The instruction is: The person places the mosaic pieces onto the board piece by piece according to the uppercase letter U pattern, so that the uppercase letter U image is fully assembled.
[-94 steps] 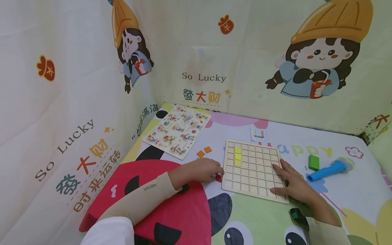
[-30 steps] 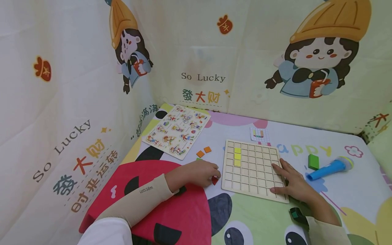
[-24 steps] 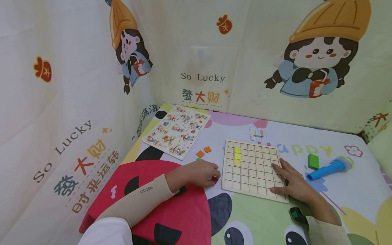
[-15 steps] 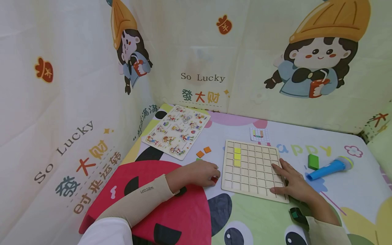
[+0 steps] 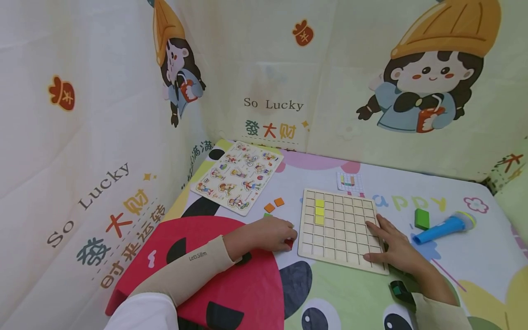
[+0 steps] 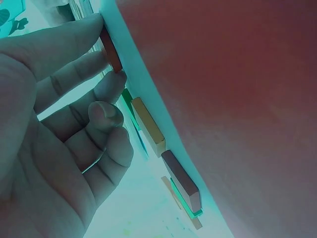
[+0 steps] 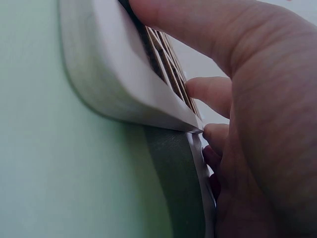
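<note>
My left hand (image 5: 274,233) is beside the left edge of a wooden grid board (image 5: 342,247). Its thumb and fingertips pinch a small red tile (image 5: 289,243), partly covered by the hand. The left wrist view shows that tile (image 6: 111,49) between the fingertips, close to the tabletop. On the board, several yellow tiles (image 5: 319,211) line up in one column. My right hand (image 5: 393,243) rests on the board's right side, fingers spread and thumb on the grid. From the right wrist, the thumb lies over the board's rounded corner (image 7: 148,94).
Two orange tiles (image 5: 274,205) and a green tile (image 5: 268,214) lie left of the board. Behind it is a small printed grid card (image 5: 349,182). A picture puzzle board (image 5: 239,176) sits back left; a green block (image 5: 421,219) and blue toy microphone (image 5: 443,229) lie right.
Over the past three seconds my left hand has drawn slightly left from the board with the red tile, and a green tile has come into view. The right hand has stayed put.
</note>
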Demonstrator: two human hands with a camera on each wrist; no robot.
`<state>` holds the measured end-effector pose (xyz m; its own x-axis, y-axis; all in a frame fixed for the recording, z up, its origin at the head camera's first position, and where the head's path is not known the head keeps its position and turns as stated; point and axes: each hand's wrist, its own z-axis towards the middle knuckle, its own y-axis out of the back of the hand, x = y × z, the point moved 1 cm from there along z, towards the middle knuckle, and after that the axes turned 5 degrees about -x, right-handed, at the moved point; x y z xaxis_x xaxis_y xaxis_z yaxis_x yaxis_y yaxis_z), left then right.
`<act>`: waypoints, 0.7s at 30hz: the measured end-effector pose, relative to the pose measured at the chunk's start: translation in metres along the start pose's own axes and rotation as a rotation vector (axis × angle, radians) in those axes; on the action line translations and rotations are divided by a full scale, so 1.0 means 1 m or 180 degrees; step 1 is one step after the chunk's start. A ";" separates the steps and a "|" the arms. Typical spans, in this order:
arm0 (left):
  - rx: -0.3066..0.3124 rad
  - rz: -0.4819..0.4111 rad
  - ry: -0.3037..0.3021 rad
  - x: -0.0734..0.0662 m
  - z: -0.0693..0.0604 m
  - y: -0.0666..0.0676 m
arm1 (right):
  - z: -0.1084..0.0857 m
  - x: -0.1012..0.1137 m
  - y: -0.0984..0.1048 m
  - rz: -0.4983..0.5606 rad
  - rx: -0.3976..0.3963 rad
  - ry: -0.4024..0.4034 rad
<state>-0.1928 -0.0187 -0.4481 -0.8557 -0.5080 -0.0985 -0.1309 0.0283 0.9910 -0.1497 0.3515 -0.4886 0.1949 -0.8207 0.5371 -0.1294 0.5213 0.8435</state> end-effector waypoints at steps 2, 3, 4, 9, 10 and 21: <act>-0.0005 0.0016 0.0002 0.000 0.000 -0.001 | 0.000 0.000 0.000 0.0006 -0.0007 0.0002; -0.0004 0.0021 0.0004 0.000 0.000 -0.001 | 0.000 0.000 0.000 0.0005 -0.0007 0.0000; -0.0002 0.0023 0.0006 0.000 0.000 -0.001 | 0.000 0.000 0.000 0.0001 -0.0006 0.0003; 0.0028 0.0038 0.0030 -0.001 0.000 -0.001 | 0.000 0.000 0.000 -0.0007 0.0010 -0.0002; 0.0031 0.0046 0.0034 -0.002 0.001 -0.001 | 0.000 0.000 0.000 -0.0009 0.0009 0.0003; -0.0062 0.0096 0.0040 -0.002 0.000 0.002 | 0.000 -0.001 0.000 -0.0029 -0.0001 -0.0001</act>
<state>-0.1915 -0.0177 -0.4461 -0.8526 -0.5181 -0.0677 -0.0954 0.0271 0.9951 -0.1500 0.3521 -0.4894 0.1957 -0.8255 0.5294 -0.1272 0.5139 0.8484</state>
